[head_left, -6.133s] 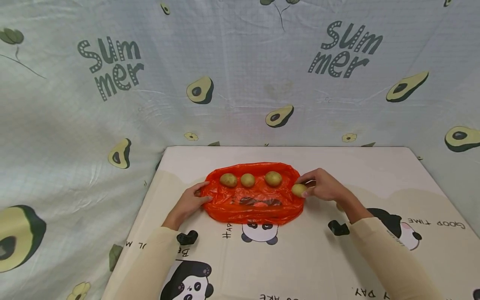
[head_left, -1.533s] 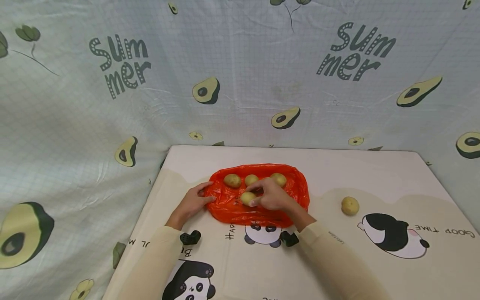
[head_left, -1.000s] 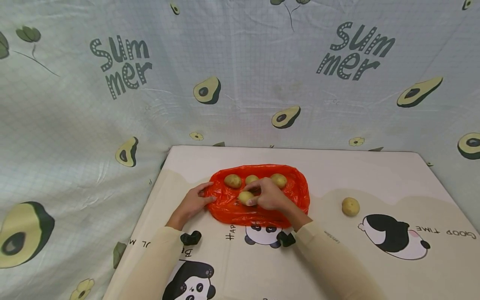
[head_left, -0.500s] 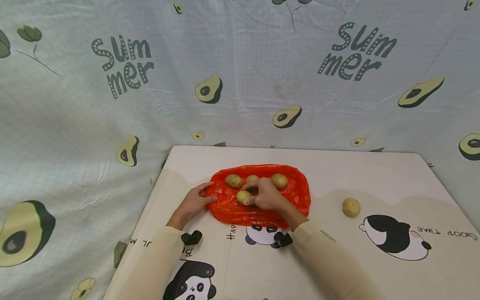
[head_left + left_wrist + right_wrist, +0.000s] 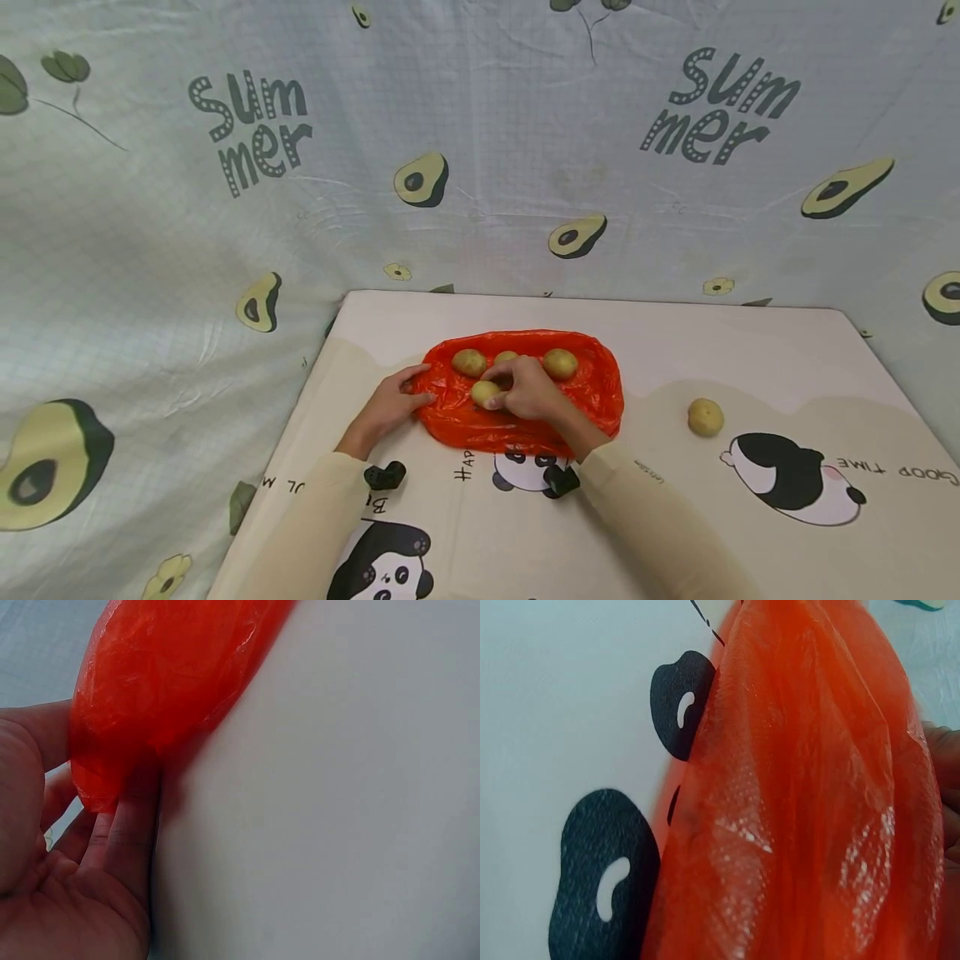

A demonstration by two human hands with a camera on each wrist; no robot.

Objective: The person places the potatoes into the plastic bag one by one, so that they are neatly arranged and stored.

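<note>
A translucent red plastic bag (image 5: 517, 432) lies spread on the table with its rim raised. My left hand (image 5: 384, 407) holds its left rim between thumb and fingers; the left wrist view shows the thin plastic (image 5: 172, 667) in that grip. Inside, my right hand (image 5: 534, 390) pinches a small potato (image 5: 483, 393) near the middle. Behind it sit a potato (image 5: 468, 362) on the left, a partly covered potato (image 5: 506, 357) and another potato (image 5: 560, 364) on the right. In the right wrist view the bag's wall (image 5: 802, 787) hides most of the right hand (image 5: 945, 795).
One loose potato (image 5: 706, 417) lies on the table to the right of the bag. The pale table cover (image 5: 750, 358) carries printed pandas and lettering. Behind the table's far edge hangs a cloth (image 5: 495, 108) with avocado prints. Dark wrist cameras sit at both sleeves.
From the bag's right rim, my right hand has carried the potato left to the middle, drifting slightly left over the last second. My left hand keeps its place on the rim.
</note>
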